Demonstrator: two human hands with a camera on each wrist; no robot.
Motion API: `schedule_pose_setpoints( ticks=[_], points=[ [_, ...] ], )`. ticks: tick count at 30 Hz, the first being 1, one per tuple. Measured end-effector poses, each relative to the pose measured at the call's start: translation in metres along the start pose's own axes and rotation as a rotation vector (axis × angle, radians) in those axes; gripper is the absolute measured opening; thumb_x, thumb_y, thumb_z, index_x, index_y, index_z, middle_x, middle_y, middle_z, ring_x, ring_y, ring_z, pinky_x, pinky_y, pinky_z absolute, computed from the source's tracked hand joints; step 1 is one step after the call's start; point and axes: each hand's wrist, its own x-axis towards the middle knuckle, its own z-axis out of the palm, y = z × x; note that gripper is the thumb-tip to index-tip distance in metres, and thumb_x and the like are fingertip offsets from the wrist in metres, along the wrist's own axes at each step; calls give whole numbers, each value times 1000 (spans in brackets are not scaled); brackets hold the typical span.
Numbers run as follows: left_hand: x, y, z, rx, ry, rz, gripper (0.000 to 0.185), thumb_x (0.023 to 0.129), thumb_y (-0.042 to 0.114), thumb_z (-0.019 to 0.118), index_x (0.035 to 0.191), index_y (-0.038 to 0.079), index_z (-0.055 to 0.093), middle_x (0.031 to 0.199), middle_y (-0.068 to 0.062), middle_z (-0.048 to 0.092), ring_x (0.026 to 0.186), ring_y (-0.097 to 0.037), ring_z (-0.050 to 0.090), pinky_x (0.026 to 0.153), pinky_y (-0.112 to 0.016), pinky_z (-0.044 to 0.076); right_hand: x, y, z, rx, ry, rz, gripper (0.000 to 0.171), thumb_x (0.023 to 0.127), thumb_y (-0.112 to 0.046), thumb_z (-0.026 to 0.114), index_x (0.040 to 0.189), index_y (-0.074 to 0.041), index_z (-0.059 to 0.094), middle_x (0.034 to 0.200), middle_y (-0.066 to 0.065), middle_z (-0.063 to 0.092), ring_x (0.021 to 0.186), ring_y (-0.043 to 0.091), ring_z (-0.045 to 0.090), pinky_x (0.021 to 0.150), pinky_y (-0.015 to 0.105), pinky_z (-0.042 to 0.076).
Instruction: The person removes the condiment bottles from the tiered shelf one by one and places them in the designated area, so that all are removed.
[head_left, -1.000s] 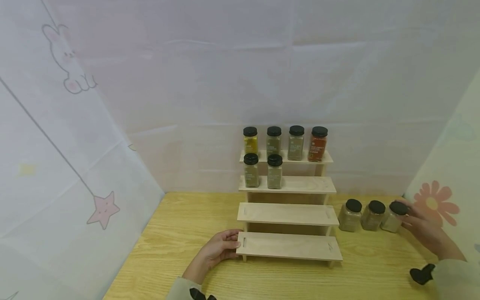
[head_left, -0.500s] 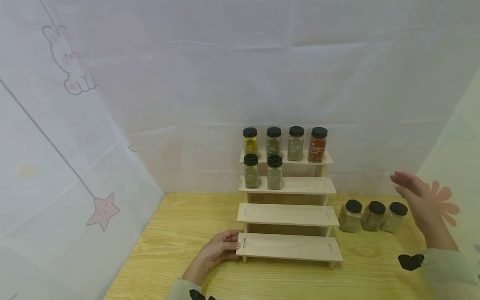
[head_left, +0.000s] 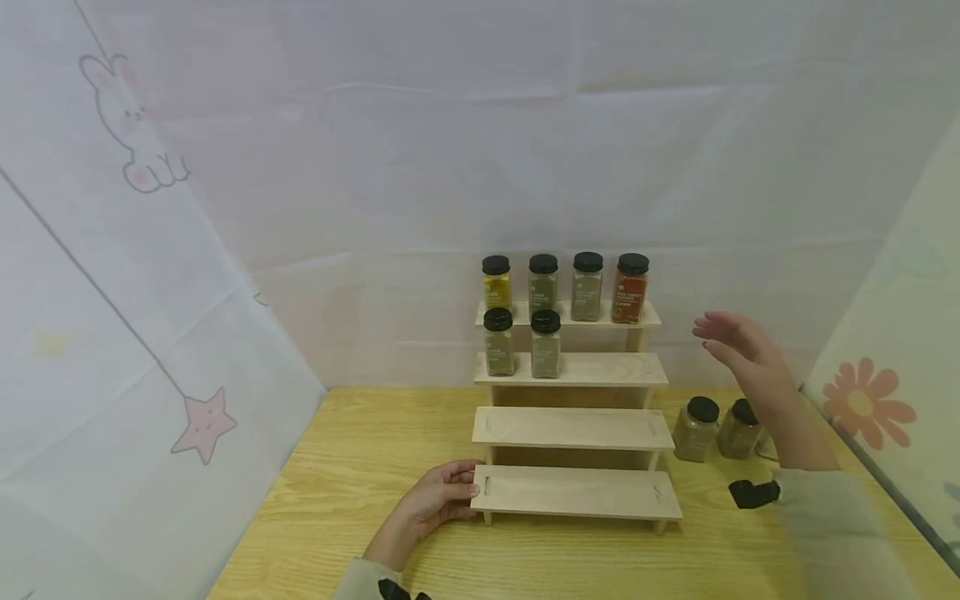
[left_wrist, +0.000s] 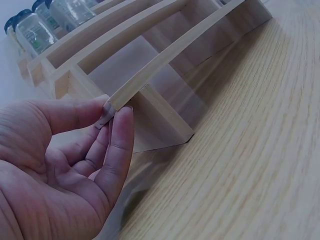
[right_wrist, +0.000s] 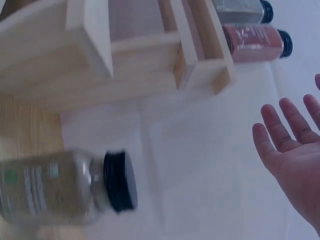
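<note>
Left hand pinches rack end.
Right hand flat, fingers straight, empty, above jars.

Your left hand pinches the left end of the bottom step of the pale, four-tiered wooden rack standing on the table, while your right hand hovers flat-fingered above the black-lidded glass spice jars standing upright beside it.
</note>
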Motion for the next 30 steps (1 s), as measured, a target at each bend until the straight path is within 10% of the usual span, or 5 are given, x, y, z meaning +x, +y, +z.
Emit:
schedule_pose_setpoints(
  ticks=[30],
  points=[
    [0,3,1,-1,-7,-2,64,93,2,68,149,-10,38,112,-10,62,92,-19,69,72,-27,60,43,-5,103,-3,-72,112,53,103,-16,61,148,5,41,136,16,56,120,15,60,96,15,50]
  ],
)
